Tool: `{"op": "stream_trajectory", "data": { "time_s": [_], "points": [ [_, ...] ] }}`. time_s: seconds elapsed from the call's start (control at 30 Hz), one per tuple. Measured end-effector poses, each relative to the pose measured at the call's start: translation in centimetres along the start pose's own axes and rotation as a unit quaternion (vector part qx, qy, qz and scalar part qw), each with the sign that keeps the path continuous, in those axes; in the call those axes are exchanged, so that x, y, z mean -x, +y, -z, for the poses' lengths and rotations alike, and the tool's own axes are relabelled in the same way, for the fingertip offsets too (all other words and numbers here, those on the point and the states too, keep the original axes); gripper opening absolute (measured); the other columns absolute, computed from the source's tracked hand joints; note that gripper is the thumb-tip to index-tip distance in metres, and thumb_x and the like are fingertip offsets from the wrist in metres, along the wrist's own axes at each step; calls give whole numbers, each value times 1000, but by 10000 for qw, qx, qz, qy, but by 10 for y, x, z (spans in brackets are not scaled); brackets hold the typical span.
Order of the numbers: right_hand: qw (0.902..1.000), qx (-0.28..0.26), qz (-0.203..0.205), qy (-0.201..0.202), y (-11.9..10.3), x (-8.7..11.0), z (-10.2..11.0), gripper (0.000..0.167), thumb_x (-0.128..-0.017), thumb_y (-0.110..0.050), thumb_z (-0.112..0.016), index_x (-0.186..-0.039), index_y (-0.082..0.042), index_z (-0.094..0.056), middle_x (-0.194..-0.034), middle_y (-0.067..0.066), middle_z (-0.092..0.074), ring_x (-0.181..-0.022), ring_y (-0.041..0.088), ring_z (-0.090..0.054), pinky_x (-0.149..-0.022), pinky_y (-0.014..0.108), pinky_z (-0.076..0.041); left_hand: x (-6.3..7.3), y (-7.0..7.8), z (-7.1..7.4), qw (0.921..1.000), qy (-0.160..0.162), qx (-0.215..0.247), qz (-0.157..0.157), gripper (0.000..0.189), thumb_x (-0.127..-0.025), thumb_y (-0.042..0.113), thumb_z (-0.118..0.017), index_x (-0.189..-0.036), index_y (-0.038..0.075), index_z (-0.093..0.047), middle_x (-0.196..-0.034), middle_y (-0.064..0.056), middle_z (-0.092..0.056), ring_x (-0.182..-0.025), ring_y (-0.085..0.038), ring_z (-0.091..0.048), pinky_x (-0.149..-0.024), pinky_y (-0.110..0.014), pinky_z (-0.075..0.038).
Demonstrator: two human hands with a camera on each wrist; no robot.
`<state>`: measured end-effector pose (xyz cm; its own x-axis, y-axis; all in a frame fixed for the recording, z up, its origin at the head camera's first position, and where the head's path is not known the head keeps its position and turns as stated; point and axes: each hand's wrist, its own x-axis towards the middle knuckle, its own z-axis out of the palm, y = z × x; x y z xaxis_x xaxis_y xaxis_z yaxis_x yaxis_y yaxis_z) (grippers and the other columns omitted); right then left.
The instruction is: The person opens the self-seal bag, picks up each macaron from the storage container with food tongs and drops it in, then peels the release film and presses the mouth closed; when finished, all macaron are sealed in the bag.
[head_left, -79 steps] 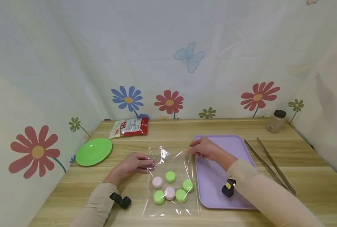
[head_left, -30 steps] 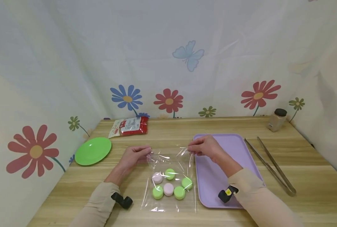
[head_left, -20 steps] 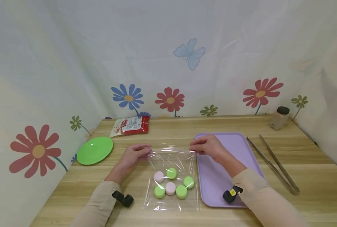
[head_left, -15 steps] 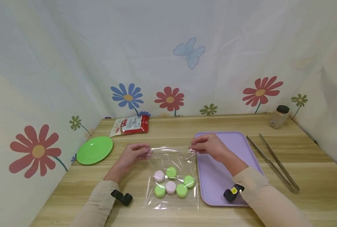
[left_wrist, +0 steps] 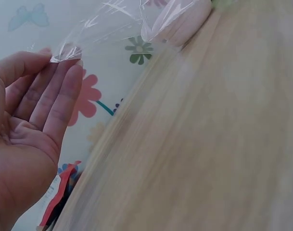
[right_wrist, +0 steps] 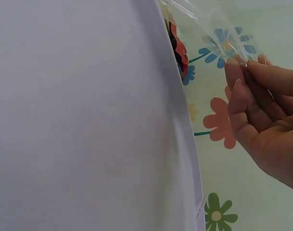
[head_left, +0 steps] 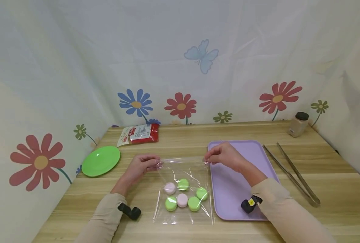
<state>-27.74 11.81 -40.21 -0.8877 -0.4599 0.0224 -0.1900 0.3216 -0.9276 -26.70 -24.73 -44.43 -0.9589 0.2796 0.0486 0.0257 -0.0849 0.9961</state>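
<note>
A clear plastic bag [head_left: 180, 217] lies in the middle of the table with several light green macarons [head_left: 183, 184] and two pale pink macarons [head_left: 182, 200] inside. My left hand [head_left: 141, 166] pinches its far left corner between thumb and fingers; the left wrist view shows the film caught at the tips of that hand [left_wrist: 38, 101]. At the far right corner, my right hand [head_left: 225, 156] pinches the film too, over the left edge of the lilac tray [head_left: 234, 189]. In the right wrist view the film hangs from the fingertips of the hand [right_wrist: 266, 108].
A green plate [head_left: 101, 161] sits at the left, with a red and white packet [head_left: 139, 134] behind it. Metal tongs [head_left: 292, 175] lie right of the tray. A black-lidded jar [head_left: 298, 125] stands at the back right of the wooden table [head_left: 180, 138].
My left hand has moved away from me, from the bag's left side up to its far corner. The bag's far edge, wrinkled a second ago, is now stretched straighter between both hands.
</note>
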Motion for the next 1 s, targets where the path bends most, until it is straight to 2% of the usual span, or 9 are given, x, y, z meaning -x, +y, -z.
{"op": "stream_trajectory", "data": {
  "time_s": [0.13,0.3,0.43,0.57,0.7,0.83,1.0],
  "points": [
    [9998,106,168,16,1,-1,0,13,-93,2,-65,-99,3,-76,-94,9,-74,-89,21,-71,-81,34,-59,0,2,-1,9999,72,-145,51,26,-97,5,-64,-115,-15,-65,-101,-10,-74,-94,-19,-73,-87,-35,-57],
    [9997,205,125,52,0,0,0,14,-94,0,-65,-100,1,-77,-94,7,-74,-88,19,-71,-83,36,-58,0,3,-2,9996,96,-244,98,29,-97,7,-65,-117,-13,-65,-103,-11,-74,-95,-19,-72,-88,-35,-57],
    [9994,325,136,64,-2,1,0,14,-93,-1,-65,-100,0,-77,-94,7,-74,-88,19,-69,-83,37,-58,0,3,-2,10000,-18,-79,-25,21,-98,4,-60,-112,-9,-70,-103,-12,-75,-94,-19,-72,-88,-36,-57],
    [9989,407,248,43,-3,1,2,13,-92,-1,-66,-99,1,-78,-94,8,-74,-88,19,-69,-82,38,-58,0,3,-4,9996,-122,178,-198,23,-101,7,-53,-108,-4,-72,-101,-14,-75,-93,-20,-73,-89,-38,-57],
    [9987,421,298,2,-2,1,2,13,-92,-2,-68,-99,2,-77,-95,10,-74,-89,19,-69,-83,38,-58,-1,3,-8,9998,197,-53,-75,28,-101,14,-59,-113,-10,-68,-100,-12,-75,-91,-19,-73,-89,-39,-57],
    [9986,422,311,-28,-2,0,3,13,-92,-1,-67,-100,3,-77,-96,11,-74,-90,20,-69,-83,37,-58,-2,4,-12,9976,514,-466,70,41,-95,10,-69,-121,-19,-59,-101,-12,-74,-92,-18,-72,-90,-39,-56],
    [9983,519,262,-6,-2,1,3,14,-92,-1,-66,-100,1,-77,-95,8,-74,-89,17,-68,-83,35,-58,-3,3,-13,9958,618,-663,110,36,-90,5,-74,-117,-16,-64,-101,-11,-74,-90,-16,-72,-87,-34,-58]
  ]
}}
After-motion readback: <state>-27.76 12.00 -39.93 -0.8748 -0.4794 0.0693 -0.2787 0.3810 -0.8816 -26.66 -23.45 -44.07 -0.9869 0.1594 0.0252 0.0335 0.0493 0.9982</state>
